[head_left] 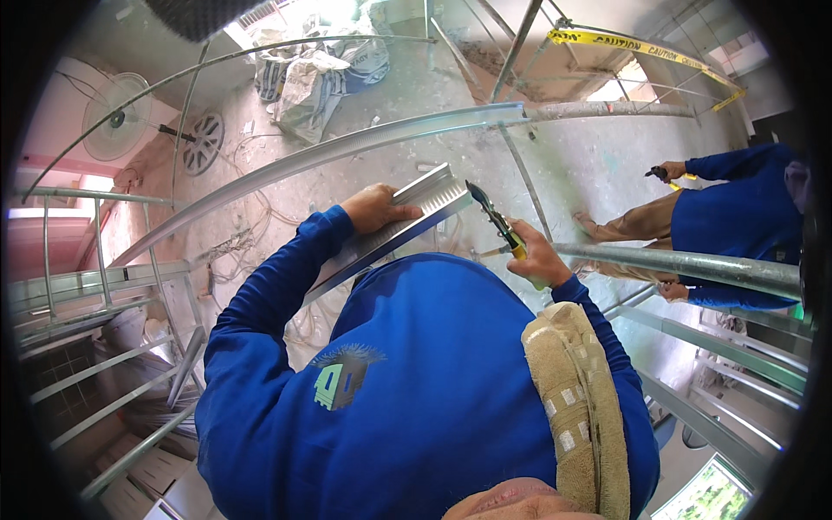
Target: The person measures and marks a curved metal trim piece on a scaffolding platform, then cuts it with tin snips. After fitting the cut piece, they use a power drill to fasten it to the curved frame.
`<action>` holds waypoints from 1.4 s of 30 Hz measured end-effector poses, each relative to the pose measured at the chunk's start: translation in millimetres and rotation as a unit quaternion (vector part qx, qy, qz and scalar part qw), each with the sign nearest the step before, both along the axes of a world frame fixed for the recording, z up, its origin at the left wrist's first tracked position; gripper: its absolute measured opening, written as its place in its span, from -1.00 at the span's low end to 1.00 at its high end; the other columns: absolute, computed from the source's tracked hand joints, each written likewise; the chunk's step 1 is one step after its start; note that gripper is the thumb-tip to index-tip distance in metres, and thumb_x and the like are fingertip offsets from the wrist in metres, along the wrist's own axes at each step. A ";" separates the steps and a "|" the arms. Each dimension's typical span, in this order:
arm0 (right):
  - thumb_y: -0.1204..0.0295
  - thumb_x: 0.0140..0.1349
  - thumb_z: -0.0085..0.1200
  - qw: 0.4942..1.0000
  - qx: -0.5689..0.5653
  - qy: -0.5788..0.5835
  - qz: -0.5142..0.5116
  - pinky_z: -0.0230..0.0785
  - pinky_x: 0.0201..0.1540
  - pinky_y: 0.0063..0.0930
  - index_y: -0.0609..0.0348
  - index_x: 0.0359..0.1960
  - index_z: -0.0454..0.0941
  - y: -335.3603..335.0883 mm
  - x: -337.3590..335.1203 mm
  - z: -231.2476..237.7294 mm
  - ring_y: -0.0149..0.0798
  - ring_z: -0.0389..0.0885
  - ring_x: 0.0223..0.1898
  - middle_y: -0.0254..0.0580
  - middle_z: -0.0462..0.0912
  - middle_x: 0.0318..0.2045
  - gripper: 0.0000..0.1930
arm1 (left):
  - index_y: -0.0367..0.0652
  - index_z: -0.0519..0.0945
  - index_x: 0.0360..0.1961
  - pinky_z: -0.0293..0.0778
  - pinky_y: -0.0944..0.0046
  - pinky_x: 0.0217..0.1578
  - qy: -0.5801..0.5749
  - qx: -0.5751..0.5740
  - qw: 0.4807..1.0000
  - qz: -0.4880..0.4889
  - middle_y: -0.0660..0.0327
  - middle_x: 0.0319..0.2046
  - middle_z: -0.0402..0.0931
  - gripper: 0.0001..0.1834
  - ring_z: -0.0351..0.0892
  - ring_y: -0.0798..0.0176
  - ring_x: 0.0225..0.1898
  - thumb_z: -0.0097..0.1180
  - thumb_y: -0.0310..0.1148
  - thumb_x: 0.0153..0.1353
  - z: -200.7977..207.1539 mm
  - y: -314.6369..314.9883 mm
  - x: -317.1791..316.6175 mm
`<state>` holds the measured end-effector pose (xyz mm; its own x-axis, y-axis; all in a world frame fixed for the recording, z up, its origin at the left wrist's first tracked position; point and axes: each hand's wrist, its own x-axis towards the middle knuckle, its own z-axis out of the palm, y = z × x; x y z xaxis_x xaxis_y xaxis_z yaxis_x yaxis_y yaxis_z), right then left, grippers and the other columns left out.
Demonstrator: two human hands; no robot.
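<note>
Left hand (380, 208) clasped on a ribbed silver metal channel (440, 192), a worker in a blue long-sleeved shirt (433, 364) grips yellow-handled tin snips (496, 221) in the right hand (537, 257) at a building site. The channel slants in front of the worker's chest, its near part running under the left forearm and its far end pointing up between the two hands; the right hand itself is apart from the metal, just beyond that end, with the dark tips of the snips right beside it. Whether blade and metal touch cannot be told. Counted up, the scene shows one pair of snips, one held channel and one longer metal channel (347, 143) stretching across beyond the hands. One tan towel (576, 407) hangs over the right shoulder. At right stands one co-worker (737, 208), also in blue, one hand around a small tool (660, 173) with a touch of yellow. Farther off are one fan (117, 121), one line of yellow barrier tape (641, 48) and a heap of white sacks (312, 87), too overlapped to count.
</note>
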<state>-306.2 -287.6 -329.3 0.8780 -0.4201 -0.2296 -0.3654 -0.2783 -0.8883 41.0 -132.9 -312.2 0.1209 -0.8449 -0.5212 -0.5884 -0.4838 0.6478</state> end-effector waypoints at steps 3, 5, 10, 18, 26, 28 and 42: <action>0.43 -0.15 0.17 0.999 -0.028 0.028 0.035 0.30 0.32 -0.31 0.35 0.30 0.41 -8.4 6.0 16.7 0.03 0.52 0.18 0.09 0.56 0.11 -0.19 | -0.38 0.70 -0.10 0.58 0.09 -0.24 -0.001 0.014 0.999 -0.035 -0.10 -0.36 0.70 -0.16 0.74 0.03 -0.32 0.20 0.37 0.22 0.8 1.2 1.8; 0.43 -0.17 0.16 0.996 -0.041 0.043 0.059 0.31 0.32 -0.30 0.33 0.29 0.41 -13.0 8.1 24.8 0.05 0.53 0.18 0.09 0.56 0.09 -0.20 | -0.38 0.70 -0.11 0.57 0.07 -0.23 0.000 0.029 0.998 -0.050 -0.11 -0.36 0.70 -0.15 0.74 0.03 -0.31 0.18 0.39 0.22 3.5 3.3 2.1; 0.43 -0.18 0.14 0.990 -0.059 0.047 0.120 0.30 0.33 -0.27 0.30 0.27 0.42 -22.5 8.3 30.4 0.08 0.50 0.19 0.09 0.53 0.08 -0.21 | -0.39 0.70 -0.12 0.56 0.03 -0.21 0.022 0.048 0.993 -0.101 -0.11 -0.37 0.70 -0.10 0.74 0.02 -0.29 0.10 0.44 0.23 3.4 9.2 7.7; 0.38 -0.18 0.14 0.980 0.037 0.106 0.165 0.17 0.40 -0.32 0.27 0.38 0.31 -24.7 8.7 20.5 -0.01 0.40 0.26 0.03 0.46 0.19 -0.10 | -0.42 0.69 -0.11 0.57 0.05 -0.21 0.009 0.076 0.986 -0.149 -0.13 -0.37 0.70 -0.07 0.74 0.02 -0.28 0.04 0.46 0.27 -8.2 9.8 15.2; 0.28 -0.19 0.14 0.980 0.078 0.104 0.154 0.12 0.42 -0.34 0.36 0.39 0.24 -13.8 8.2 28.9 -0.02 0.37 0.28 0.07 0.44 0.21 -0.05 | -0.42 0.70 -0.11 0.57 0.04 -0.19 0.009 0.069 0.986 -0.151 -0.16 -0.34 0.71 -0.07 0.74 -0.02 -0.26 0.02 0.46 0.27 -10.2 16.1 14.9; 0.28 -0.19 0.13 0.979 0.067 0.138 0.135 0.12 0.42 -0.34 0.35 0.39 0.25 -13.4 7.3 31.1 -0.01 0.37 0.29 0.08 0.44 0.22 -0.05 | -0.41 0.70 -0.10 0.57 0.04 -0.19 -0.019 0.082 0.983 -0.161 -0.16 -0.33 0.71 -0.05 0.74 -0.04 -0.25 0.00 0.48 0.26 -13.6 17.2 16.2; 0.24 -0.16 0.14 0.973 0.003 0.159 0.166 0.13 0.45 -0.22 0.35 0.39 0.28 -9.3 8.2 32.3 0.10 0.36 0.33 0.19 0.42 0.27 -0.06 | -0.42 0.70 -0.12 0.56 0.04 -0.18 0.030 0.080 0.987 -0.139 -0.13 -0.35 0.69 0.02 0.73 -0.02 -0.25 0.02 0.55 0.18 -16.3 20.5 9.5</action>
<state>-298.0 -296.9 -297.0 0.8493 -0.1233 -0.5134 -0.5130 -0.4229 -0.7470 50.6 -112.4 -328.5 -0.1383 -0.7472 -0.6500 -0.6759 -0.4085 0.6134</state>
